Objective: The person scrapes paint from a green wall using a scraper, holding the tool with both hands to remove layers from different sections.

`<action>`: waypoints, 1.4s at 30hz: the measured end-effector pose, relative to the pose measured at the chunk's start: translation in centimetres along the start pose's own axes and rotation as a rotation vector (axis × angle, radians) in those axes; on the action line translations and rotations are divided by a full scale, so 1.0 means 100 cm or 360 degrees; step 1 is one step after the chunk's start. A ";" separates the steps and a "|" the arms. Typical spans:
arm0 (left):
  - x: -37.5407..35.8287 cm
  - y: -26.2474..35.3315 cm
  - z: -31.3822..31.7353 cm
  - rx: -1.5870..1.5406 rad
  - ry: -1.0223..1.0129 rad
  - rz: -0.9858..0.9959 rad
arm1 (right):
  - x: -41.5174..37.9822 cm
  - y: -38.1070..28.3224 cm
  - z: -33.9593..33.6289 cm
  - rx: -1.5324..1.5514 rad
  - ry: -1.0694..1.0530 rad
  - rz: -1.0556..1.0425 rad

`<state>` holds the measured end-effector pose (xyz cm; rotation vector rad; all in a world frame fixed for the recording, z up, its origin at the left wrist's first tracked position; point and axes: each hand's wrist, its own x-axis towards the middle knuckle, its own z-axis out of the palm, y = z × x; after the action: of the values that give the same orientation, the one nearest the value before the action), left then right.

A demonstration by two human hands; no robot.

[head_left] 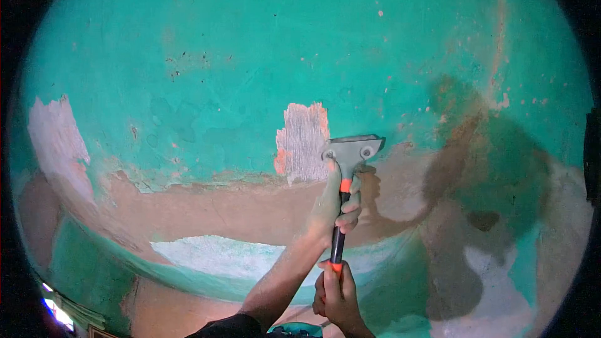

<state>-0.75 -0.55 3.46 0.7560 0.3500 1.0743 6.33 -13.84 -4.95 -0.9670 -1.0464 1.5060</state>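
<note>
A long-handled paint scraper [337, 244] is held upright against the wall, with a wide grey head [352, 148], a black handle and orange bands. My left hand [332, 203] wraps around the upper handle just below the head, its thumb stretched up toward the head's left corner. Lower down, my right hand [338, 291] is closed around the handle's bottom end. The blade edge lies over green paint [375, 87], right beside a bare, pale scraped patch [303, 141].
A band of brown plaster [219, 209] crosses the wall below the paint. Another bare patch [56, 134] shows at far left. A crack [499, 31] runs down the upper right. My shadow [494, 163] falls on the right side. A bright opening [59, 314] appears at lower left.
</note>
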 end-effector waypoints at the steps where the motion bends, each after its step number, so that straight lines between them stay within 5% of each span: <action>1: 0.001 0.002 0.002 -0.0021 -0.0007 -0.0008 | -0.001 -0.006 0.001 -0.0049 -0.0016 -0.0075; 42: 0.004 0.012 0.009 -0.0040 -0.0049 0.0037 | 0.001 -0.015 0.004 0.0030 -0.0120 -0.0138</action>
<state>-0.83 -0.24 5.04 0.7549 0.3015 1.0857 6.41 -13.62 -3.40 -0.8465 -1.1122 1.4876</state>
